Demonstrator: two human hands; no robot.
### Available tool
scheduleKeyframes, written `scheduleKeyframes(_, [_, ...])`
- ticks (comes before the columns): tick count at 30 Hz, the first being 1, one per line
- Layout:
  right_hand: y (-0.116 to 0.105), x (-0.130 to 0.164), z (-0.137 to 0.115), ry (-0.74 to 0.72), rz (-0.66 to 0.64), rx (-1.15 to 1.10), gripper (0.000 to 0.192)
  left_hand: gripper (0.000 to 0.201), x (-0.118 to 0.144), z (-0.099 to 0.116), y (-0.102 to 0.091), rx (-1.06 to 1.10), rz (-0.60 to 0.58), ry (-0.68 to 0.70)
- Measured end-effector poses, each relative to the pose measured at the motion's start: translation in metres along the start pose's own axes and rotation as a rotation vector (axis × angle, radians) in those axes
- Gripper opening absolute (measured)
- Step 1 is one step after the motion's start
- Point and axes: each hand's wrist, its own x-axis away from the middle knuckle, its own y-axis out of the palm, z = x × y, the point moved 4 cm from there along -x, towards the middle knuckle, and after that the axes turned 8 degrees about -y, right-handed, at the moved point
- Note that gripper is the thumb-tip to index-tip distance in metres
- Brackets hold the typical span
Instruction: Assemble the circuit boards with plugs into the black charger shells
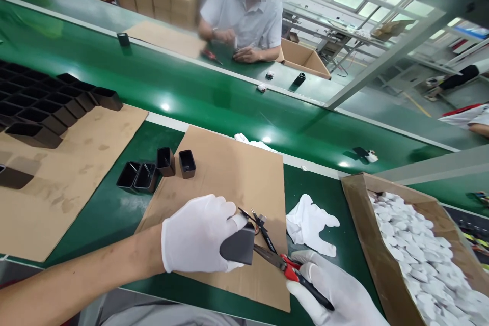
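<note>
Over cardboard sheet on green bench, head view: left hand, white-gloved, clamped round dark grey case, holding it just above sheet. Right hand, gloved too, gripping red-handled pliers; their tips meet case edge. Black tweezers lie just beyond case. Spare white glove beside sheet. Four black open cases near sheet's far-left corner (two upright). Box of white parts at right. Across conveyor, co-worker seated, hands together on bench.

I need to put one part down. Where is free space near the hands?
Bare cardboard lies between the two cups and the left hand. It is crowded around the pliers, the tweezers and the spare glove.
</note>
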Motion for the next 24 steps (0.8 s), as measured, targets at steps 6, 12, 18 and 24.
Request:
scheduleKeyframes(6, [-0.009, -0.011, -0.02, -0.111, 0.017, 0.124, 0.036, 0.029, 0.002, 0.015, -0.027, -0.057, -0.017, 0.015])
scheduleKeyframes(12, [-0.029, 0.0, 0.011, -0.086, 0.092, 0.219, 0.036, 0.039, 0.038, -0.018, -0.088, -0.158, 0.107, -0.081])
scheduleKeyframes(18, [-0.019, -0.021, 0.051, 0.163, 0.051, 0.224, 0.037, 0.064, 0.075, -0.054, -0.11, -0.065, 0.102, -0.348])
scheduleKeyframes(24, [0.031, -0.09, 0.025, 0.229, -0.215, 0.453, 0.052, 0.066, 0.073, -0.035, -0.042, 0.223, 0.031, -0.386])
